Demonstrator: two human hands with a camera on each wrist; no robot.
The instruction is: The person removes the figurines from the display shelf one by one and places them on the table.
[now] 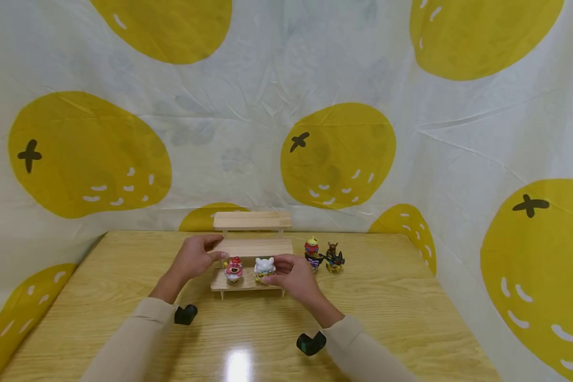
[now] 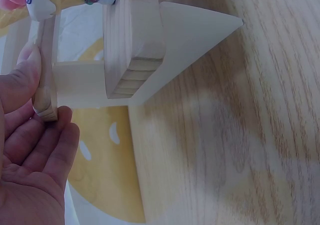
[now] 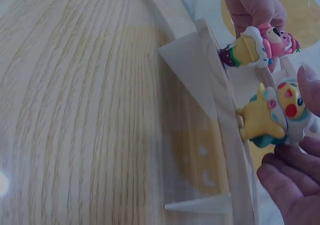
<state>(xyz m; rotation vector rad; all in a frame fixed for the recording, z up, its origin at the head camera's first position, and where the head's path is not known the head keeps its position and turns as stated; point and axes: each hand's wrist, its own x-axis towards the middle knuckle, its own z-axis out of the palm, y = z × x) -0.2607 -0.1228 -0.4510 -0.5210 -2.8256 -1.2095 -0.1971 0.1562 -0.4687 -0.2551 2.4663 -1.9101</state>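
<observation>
A three-tier wooden display stand (image 1: 254, 246) stands on the table. My left hand (image 1: 193, 259) pinches the left end of its middle board (image 2: 46, 80), thumb on one face and fingers on the other. On the lowest tier, toward the right, is a yellow figurine (image 3: 263, 116) with red cheeks and a white hood. My right hand (image 1: 296, 277) holds this figurine by its hood, between thumb and fingers; its feet meet the board. A pink bear figurine (image 1: 234, 269) in an ice-cream cone stands to its left on that tier.
Right of the stand, several small figurines are grouped on the wooden table (image 1: 387, 313), among them a red one with a yellow top (image 1: 311, 246) and a dark-eared one (image 1: 335, 262). A cloth with yellow fruit prints (image 1: 248, 132) hangs behind the table and along the sides.
</observation>
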